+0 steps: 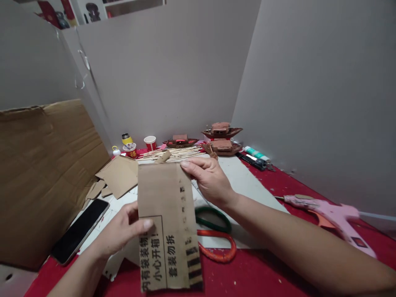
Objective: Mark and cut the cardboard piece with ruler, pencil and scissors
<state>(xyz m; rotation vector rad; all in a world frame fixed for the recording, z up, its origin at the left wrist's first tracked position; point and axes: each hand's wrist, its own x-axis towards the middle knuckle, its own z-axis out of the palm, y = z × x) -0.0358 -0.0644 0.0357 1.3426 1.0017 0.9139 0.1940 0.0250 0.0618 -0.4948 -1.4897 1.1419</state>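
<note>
A rectangular piece of printed brown cardboard (pixel 165 189) is held upright in front of me, above the red cloth and a white sheet. My left hand (pixel 123 227) grips its left edge, thumb on the front face and fingers behind. At the top right corner, my right hand (pixel 212 179) pinches the cardboard between thumb and fingers. Partly hidden behind its right edge lie scissors with one green and one orange handle (pixel 221 246). Other cut cardboard pieces (pixel 122 175) lie to the left.
Left are a phone (pixel 79 231) and a large cardboard sheet (pixel 46 181). Thin sticks (pixel 185 153), paper cups (pixel 150 143) and model boats (pixel 221 130) stand along the back. A pink glue gun (pixel 331 214) lies at the right on the red cloth (pixel 256 272).
</note>
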